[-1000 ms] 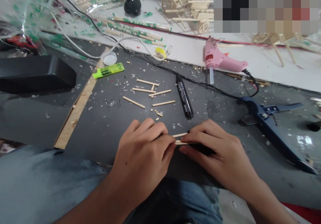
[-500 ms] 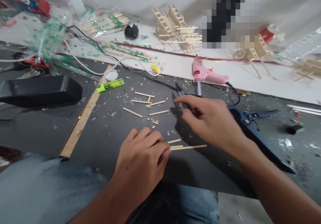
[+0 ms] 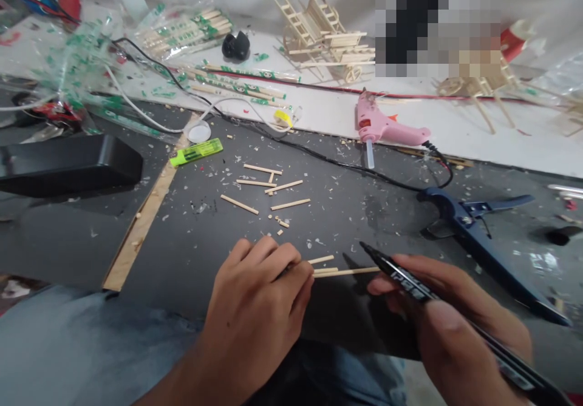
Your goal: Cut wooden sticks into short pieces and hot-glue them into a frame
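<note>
My left hand [image 3: 264,303] rests near the table's front edge, its fingers closed on several thin wooden sticks [image 3: 325,270] whose ends stick out to the right. To the right, my right hand [image 3: 450,309] holds a black marker [image 3: 414,284], its dark tip pointing up and left, just above the end of the longest stick. Beyond my left hand lie short cut sticks [image 3: 290,204] and tiny wooden bits [image 3: 283,224]. Two of the sticks are joined by a small crosspiece [image 3: 272,178].
A pink glue gun [image 3: 392,128] lies at the back, a dark blue cutter [image 3: 473,236] at the right. Left are a yellow-green lighter-like item [image 3: 197,152], a wooden strip [image 3: 146,221] and a black box [image 3: 73,164]. Small wooden cart models [image 3: 319,27] stand behind.
My right hand has moved down and right, bringing the marker from beyond the sticks to beside them. My left hand stays on the sticks. The view has shifted slightly.
</note>
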Demonstrator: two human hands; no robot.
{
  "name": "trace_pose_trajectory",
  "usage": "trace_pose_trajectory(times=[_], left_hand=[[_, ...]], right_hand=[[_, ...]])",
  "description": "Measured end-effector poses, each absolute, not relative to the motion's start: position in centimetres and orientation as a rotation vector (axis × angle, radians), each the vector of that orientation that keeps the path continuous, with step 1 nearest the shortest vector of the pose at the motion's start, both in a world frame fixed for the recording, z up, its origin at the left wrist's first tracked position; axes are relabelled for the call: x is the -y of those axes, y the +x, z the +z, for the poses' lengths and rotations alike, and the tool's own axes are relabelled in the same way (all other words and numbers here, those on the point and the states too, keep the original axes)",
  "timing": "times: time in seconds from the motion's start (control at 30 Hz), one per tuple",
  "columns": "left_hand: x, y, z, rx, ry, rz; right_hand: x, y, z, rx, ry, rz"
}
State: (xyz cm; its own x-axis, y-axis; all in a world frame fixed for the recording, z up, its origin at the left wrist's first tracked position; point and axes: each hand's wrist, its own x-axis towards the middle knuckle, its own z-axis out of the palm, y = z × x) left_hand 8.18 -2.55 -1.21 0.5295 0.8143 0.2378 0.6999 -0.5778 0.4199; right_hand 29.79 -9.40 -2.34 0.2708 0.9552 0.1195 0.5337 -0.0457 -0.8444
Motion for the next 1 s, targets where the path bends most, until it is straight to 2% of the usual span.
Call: trace_pose_trajectory(times=[0.13, 0.3, 0.6, 1.0], left_hand=[[2.7, 8.1, -1.3, -1.260, 2.490, 0.614], [3.0, 8.2, -1.3, -1.276, 2.495, 0.608], [3.3, 8.4, -1.5, -1.269, 2.586, 0.633], [3.3, 8.4, -1.4, -1.297, 2.554, 0.583]], right_hand=[[9.0, 29.7, -2.0, 1.474, -1.708, 0.559], [8.9, 29.4, -1.7, 1.529, -1.944, 0.475], [8.2, 28.8, -1.6, 1.711, -1.968, 0.334], [8.0, 29.1, -1.8, 1.767, -1.894, 0.395]])
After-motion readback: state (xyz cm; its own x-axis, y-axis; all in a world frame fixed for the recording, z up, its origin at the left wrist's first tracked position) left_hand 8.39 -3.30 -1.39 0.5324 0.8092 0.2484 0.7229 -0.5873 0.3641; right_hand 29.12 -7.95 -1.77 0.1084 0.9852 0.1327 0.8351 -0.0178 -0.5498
